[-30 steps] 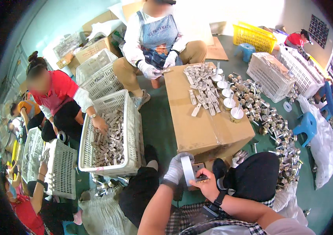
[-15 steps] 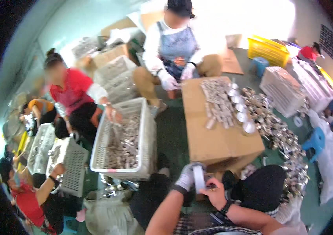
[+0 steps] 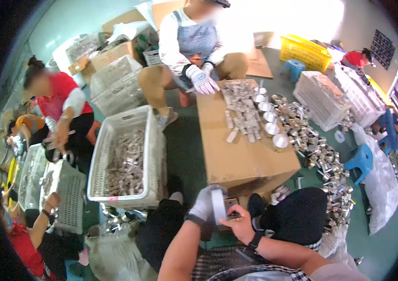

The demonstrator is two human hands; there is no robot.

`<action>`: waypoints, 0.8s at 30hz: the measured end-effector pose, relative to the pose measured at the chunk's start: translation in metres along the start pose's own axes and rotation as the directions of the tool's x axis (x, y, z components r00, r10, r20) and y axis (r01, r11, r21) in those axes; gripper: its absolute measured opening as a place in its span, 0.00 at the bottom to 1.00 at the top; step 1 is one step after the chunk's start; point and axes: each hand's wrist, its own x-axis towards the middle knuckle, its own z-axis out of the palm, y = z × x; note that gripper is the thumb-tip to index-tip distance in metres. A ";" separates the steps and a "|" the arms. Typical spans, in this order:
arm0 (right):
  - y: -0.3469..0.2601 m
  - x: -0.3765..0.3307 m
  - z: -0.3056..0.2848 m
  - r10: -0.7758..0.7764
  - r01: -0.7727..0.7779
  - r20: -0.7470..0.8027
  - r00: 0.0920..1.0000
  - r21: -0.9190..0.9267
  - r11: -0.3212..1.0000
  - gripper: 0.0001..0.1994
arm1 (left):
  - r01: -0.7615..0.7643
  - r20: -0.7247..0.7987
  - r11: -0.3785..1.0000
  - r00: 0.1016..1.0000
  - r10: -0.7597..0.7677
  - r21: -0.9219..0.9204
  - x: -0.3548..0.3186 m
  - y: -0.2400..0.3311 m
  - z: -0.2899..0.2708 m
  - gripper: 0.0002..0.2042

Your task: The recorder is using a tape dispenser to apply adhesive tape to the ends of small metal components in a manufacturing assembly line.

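My left hand (image 3: 202, 204), in a pale work glove, grips a roll of white tape (image 3: 218, 206) held edge-on in front of my lap. My bare right hand (image 3: 240, 226) is closed at the lower edge of the roll, thumb and fingers bent against the tape. A small dark piece with a gold edge shows beside those fingers, too small to name. Just beyond my hands stands a brown cardboard box (image 3: 227, 161). On its top lie many small whitish wrapped pieces (image 3: 243, 110) and a row of round white-topped pieces (image 3: 270, 128).
Shiny metal parts (image 3: 325, 164) heap on the floor right of the box. Left stands a white plastic crate (image 3: 95, 180) of small wrapped pieces. A co-worker in pale gloves (image 3: 201, 80) sits across the box; others work at left crates. A blue stool (image 3: 360, 161) stands at right.
The view has shifted, so most things sit further left and slightly higher. My hands stay together at the tape roll. The co-worker across has brought gloved hands to the box's far edge.
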 end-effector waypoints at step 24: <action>-0.007 -0.001 0.005 -0.036 0.035 0.025 0.999 0.014 0.999 0.15 | -0.087 0.019 0.996 0.996 0.088 -0.032 0.011 -0.005 -0.016 0.08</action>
